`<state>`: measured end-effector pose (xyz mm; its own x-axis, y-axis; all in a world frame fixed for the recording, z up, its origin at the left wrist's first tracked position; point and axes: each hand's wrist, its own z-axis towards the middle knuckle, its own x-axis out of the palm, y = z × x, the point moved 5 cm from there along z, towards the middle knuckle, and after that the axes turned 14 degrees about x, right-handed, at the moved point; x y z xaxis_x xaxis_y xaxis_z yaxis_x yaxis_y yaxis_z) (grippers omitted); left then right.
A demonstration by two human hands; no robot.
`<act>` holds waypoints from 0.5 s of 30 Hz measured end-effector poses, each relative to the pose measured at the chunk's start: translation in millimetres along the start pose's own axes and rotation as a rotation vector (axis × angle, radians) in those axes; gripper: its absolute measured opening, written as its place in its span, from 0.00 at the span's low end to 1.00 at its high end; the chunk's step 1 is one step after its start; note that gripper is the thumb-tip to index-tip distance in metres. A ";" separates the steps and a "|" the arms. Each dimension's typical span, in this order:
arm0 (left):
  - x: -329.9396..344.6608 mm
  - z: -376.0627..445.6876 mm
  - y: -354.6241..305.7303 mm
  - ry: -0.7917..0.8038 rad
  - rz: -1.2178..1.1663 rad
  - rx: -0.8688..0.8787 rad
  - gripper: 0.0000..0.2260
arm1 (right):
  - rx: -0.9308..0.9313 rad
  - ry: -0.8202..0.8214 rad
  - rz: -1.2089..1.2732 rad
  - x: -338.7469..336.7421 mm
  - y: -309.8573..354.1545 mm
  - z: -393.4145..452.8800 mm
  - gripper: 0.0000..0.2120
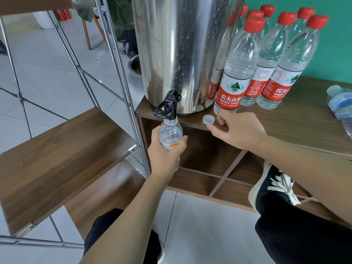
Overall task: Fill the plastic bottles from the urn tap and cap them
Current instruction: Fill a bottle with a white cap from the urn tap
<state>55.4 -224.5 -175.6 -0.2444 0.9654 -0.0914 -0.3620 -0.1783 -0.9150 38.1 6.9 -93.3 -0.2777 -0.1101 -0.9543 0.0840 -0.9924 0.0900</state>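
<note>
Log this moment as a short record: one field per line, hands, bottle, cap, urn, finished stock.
left hand: grips the open bottle, mouth right under the tap
right hand: on the shelf top, fingers loosely curled beside the cap, holding nothing
cap: white, lying open side up on the shelf top
urn: steel, standing on the shelf top
capped bottles: red-capped, standing right of the urn

Front clear plastic bottle with red cap point(236, 73): red-and-white label reads "农夫山泉", below it "NONGFU SPRING", then a smaller line, legible only in part, ending "550ml". Red-capped bottle at far right point(291, 69): same label, cut off, "农夫山" and "NONGFU S" readable. Small uncapped bottle under the black tap point(170, 135): orange-yellow label patch, characters too small to read.
</note>
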 end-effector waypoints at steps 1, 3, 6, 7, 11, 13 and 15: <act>-0.1 -0.1 0.1 0.000 -0.001 -0.001 0.31 | 0.001 0.002 0.000 0.3 0.4 -0.2 0.21; -0.2 -0.3 -0.2 0.000 0.002 0.000 0.31 | 0.003 0.005 0.002 0.7 0.9 -0.6 0.21; 0.1 -0.2 -1.8 0.000 -0.002 0.001 0.31 | 0.002 0.004 0.004 -0.3 0.6 -0.5 0.21; 0.2 -0.1 -2.1 -0.002 -0.007 0.002 0.31 | 0.000 0.002 0.005 -0.5 0.5 -0.2 0.21; -0.6 -0.4 -1.8 -0.005 -0.009 0.001 0.30 | 0.003 -0.002 0.006 -0.8 1.0 -0.6 0.21; -1.0 -0.5 -1.7 -0.005 -0.011 0.000 0.31 | 0.006 -0.002 0.006 -0.6 1.1 -1.0 0.21; -1.1 -0.6 -1.7 -0.006 -0.015 -0.001 0.31 | 0.007 0.001 0.006 -0.5 1.3 -1.0 0.21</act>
<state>56.9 -225.1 -174.2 -0.2441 0.9668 -0.0755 -0.3643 -0.1636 -0.9168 39.3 5.8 -93.0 -0.2764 -0.1160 -0.9540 0.0790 -0.9921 0.0977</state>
